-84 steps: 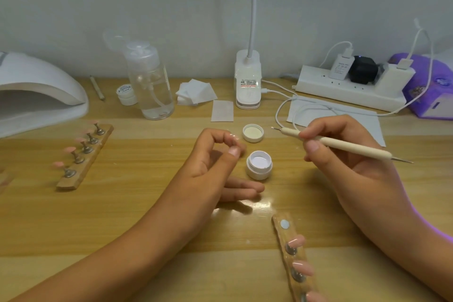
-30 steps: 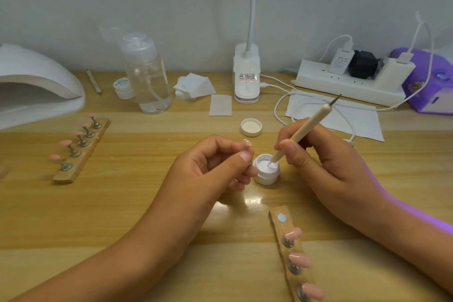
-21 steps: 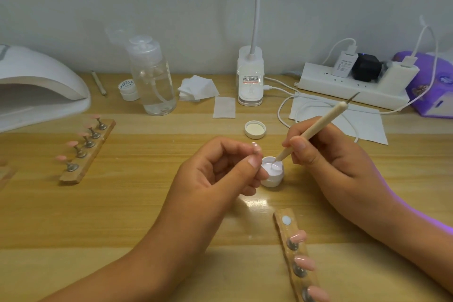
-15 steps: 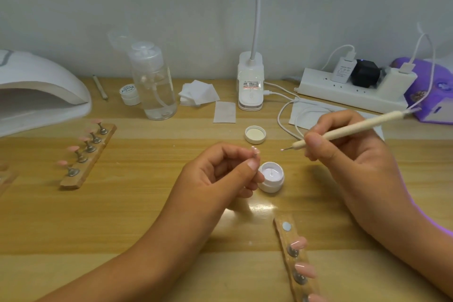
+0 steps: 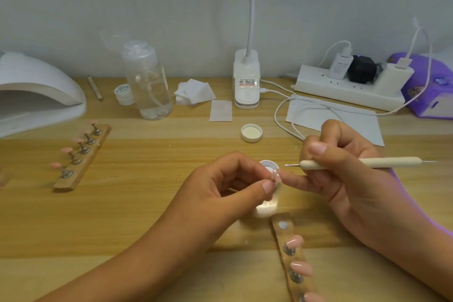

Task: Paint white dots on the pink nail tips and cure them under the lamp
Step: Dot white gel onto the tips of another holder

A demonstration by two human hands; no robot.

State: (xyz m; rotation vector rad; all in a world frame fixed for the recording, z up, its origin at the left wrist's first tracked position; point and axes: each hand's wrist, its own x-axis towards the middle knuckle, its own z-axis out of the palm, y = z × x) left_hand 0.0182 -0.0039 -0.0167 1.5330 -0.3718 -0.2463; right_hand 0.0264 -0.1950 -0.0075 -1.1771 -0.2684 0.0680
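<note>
Well left of the left hand [image 5: 228,186], the curing lamp [image 5: 36,95] meets the frame edge, with bare table [image 5: 147,191] between them. The left hand pinches a pink nail tip [image 5: 276,176] in front of the white gel pot [image 5: 268,166]. Just right, the right hand [image 5: 343,179] grips the dotting tool [image 5: 355,163], whose point is near the nail tip.

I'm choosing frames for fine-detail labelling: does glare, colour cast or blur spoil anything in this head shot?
Head view: a glare patch lies on the table below the left hand; the right hand has a purple rim at the wrist; the pinched nail tip is soft, the dotting tool crisp; the curing lamp at the left edge looks smeared.
</note>
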